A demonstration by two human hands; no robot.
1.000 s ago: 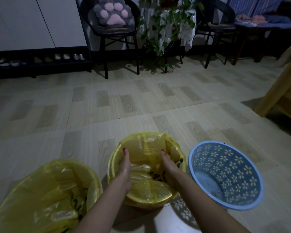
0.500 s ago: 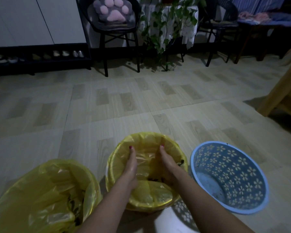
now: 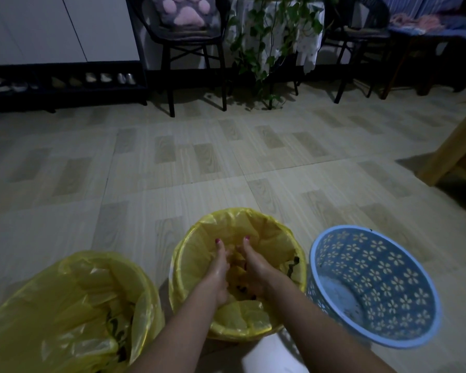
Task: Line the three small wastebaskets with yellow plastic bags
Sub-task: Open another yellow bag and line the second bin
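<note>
Both hands point(image 3: 236, 267) inside middle wastebasket's yellow bag point(image 3: 197, 254)

Yellow bags point(image 3: 199, 262), blue flower-patterned wastebasket point(image 3: 404, 267), pink-pawed cushion point(image 3: 186, 10)

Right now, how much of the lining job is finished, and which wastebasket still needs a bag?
The left wastebasket looks done: a yellow bag covers its rim. In hand is the middle wastebasket: its bag is already folded over the rim, and the left hand and right hand are inside, apparently pressing the plastic down. Left to do is the blue wastebasket on the right, which has no bag.
</note>
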